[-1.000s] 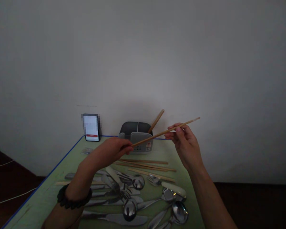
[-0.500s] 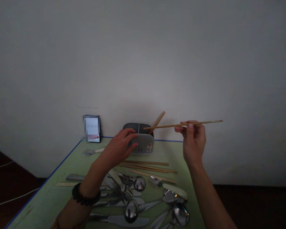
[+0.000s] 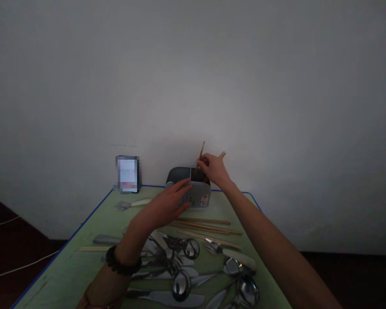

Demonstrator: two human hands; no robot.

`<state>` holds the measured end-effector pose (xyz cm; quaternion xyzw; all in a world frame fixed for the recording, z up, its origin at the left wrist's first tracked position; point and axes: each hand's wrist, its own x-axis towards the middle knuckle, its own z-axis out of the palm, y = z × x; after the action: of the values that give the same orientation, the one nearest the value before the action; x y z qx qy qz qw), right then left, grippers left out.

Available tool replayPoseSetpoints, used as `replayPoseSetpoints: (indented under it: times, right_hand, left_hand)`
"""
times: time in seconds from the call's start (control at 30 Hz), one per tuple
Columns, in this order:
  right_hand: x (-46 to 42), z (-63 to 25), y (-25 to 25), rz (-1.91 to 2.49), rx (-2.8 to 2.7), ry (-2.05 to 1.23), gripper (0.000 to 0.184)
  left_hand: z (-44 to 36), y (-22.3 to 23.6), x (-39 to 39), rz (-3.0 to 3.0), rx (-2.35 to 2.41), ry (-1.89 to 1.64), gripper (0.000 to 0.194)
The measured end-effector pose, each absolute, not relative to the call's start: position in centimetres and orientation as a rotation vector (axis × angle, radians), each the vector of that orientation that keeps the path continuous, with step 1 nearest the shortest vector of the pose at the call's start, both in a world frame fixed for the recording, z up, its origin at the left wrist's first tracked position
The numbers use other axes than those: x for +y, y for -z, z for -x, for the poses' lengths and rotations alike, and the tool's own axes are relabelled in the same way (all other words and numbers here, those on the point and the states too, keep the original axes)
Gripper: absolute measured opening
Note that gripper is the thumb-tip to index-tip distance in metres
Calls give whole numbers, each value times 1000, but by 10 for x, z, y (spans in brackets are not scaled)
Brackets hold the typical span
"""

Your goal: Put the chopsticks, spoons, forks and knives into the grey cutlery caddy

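A grey utensil holder with a dark inside and a thin divider stands at the table's back edge, against the wall. My right hand pinches a wooden chopstick, tilted nearly upright, its lower end down in the holder's right compartment. Behind that hand, the tips of other chopsticks stick out of the same compartment. My left hand rests against the holder's front wall with fingers stretched out, holding nothing. Several loose chopsticks lie on the table just in front of the holder.
Spoons, table knives and forks lie jumbled on the green table. A white-handled fork lies at the right, another fork at the back left. A lit phone leans on the wall.
My right hand has moved left to the holder and turned the chopstick from level to nearly upright, its lower end inside. My left hand stays at the holder's front.
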<state>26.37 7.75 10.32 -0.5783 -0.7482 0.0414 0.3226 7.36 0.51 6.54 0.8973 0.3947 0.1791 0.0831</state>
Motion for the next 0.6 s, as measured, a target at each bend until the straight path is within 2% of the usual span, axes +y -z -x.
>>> replayPoseSetpoints:
  times: [0.1, 0.37, 0.6]
  right_hand:
    - [82, -255, -102, 1587, -2023, -72, 12]
    - [82, -241, -100, 1846, -2057, 85, 31]
    - [78, -243, -99, 1877, -2093, 99, 35]
  left_hand:
    - [-73, -67, 4, -2643, 1159, -502, 49]
    - [-72, -70, 6, -2639, 1132, -488, 44]
    - [-70, -68, 4, -2616, 1156, -470, 38]
